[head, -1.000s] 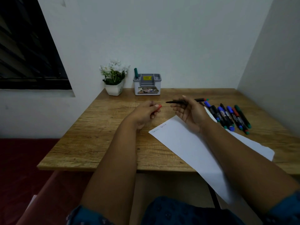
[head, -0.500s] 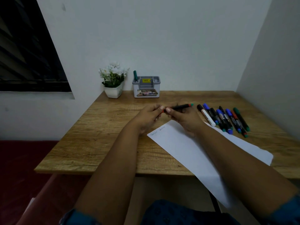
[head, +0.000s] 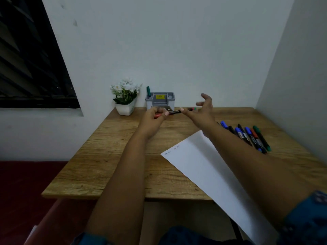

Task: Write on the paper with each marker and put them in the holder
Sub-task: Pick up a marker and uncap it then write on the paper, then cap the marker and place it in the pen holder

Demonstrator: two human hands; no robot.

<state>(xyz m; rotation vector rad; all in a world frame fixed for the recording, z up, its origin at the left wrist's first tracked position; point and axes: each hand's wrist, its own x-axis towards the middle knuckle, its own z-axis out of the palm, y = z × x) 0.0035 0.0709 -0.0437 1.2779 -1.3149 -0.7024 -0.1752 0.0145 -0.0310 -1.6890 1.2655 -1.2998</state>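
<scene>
Left hand [head: 153, 119] gripping marker [head: 174, 112], right hand [head: 203, 112] beside

The wooden table [head: 113, 161] carries a paper [head: 203, 167], markers [head: 247, 135], holder [head: 160, 101] and flowerpot [head: 124, 108].

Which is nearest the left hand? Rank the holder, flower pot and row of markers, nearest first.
1. Holder: just behind the left hand.
2. Flower pot: left of it, at the wall.
3. Row of markers: far right, beyond the right hand.
</scene>
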